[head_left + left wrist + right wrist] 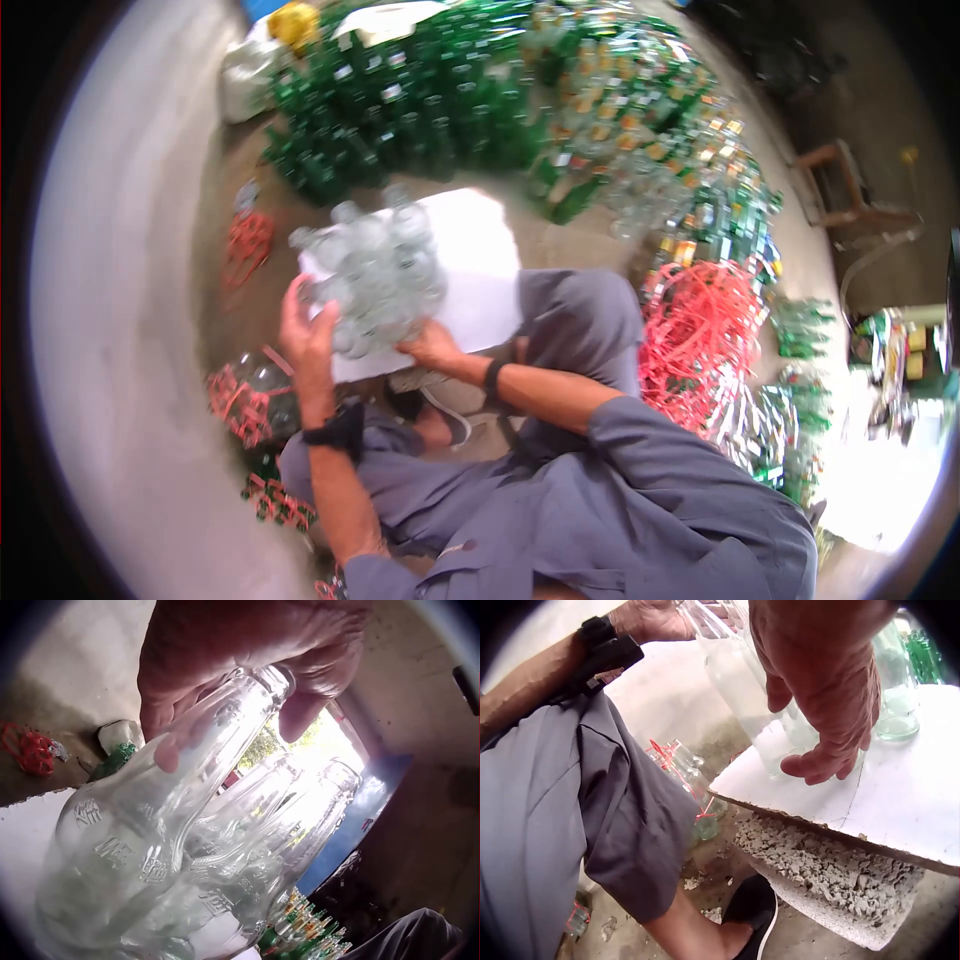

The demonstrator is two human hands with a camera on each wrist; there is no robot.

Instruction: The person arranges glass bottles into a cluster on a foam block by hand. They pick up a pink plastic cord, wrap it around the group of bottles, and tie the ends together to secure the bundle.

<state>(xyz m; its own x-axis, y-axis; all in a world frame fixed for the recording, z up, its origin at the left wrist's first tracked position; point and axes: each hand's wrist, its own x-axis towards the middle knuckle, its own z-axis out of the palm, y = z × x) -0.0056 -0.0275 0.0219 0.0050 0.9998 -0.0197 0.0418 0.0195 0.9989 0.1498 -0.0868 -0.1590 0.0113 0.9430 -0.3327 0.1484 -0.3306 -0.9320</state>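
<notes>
A tight cluster of clear glass bottles stands on a white board in front of the person. At its left side, the left hand grips one bottle by the neck; embossed characters show on that clear bottle in the left wrist view. The right hand is low at the cluster's near side. In the right wrist view its curled fingers hold the lower part of a clear bottle, close over the board.
Many green bottles stand behind the board, with labelled bottles to their right. A heap of pink-red strapping lies right of the knee. Strapped bottles sit at the left. A rough block lies under the board's edge.
</notes>
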